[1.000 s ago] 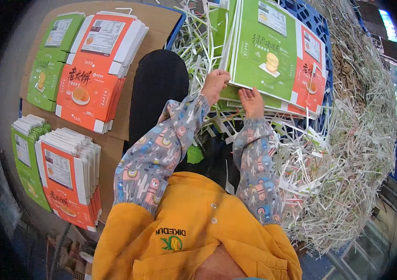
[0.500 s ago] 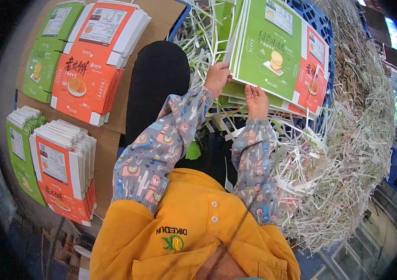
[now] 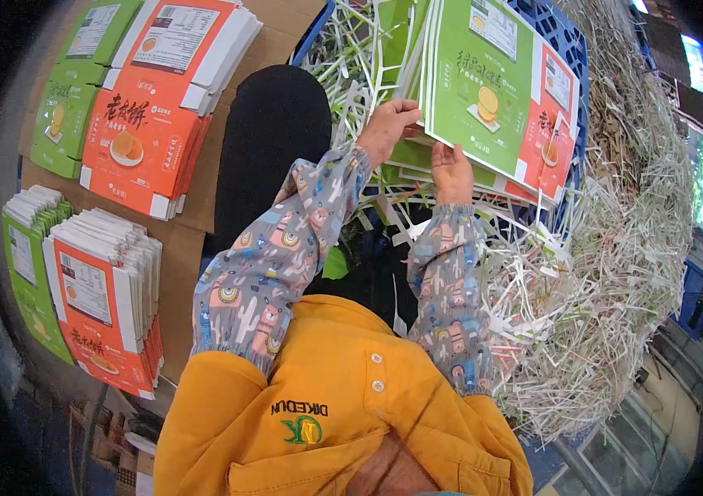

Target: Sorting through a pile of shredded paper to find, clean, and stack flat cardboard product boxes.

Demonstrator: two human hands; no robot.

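Note:
A stack of printed cardboard sheets (image 3: 483, 99), green with an orange panel on the right, lies at the upper right over a blue crate. At its left lower corner, my left hand (image 3: 388, 131) pinches the edge of the upper sheets, which sit slightly raised above those below. My right hand (image 3: 453, 175) is palm up against the near edge, its fingers stretched out and the tips touching the sheets. More green sheets (image 3: 417, 157) show beneath the raised ones. Patterned grey sleeves cover both my forearms.
On brown cardboard (image 3: 240, 50) at left lie piles of flat green boxes (image 3: 70, 99) and orange boxes (image 3: 145, 124); nearer are another green pile (image 3: 25, 264) and orange pile (image 3: 95, 302). Shredded paper (image 3: 607, 289) heaps at right. The blue crate (image 3: 579, 91) borders the sheets.
Both hands stay at the sheets' near edge; my left hand has moved slightly right. The upper sheets' left edge has shifted a little right. The whole view has tilted slightly.

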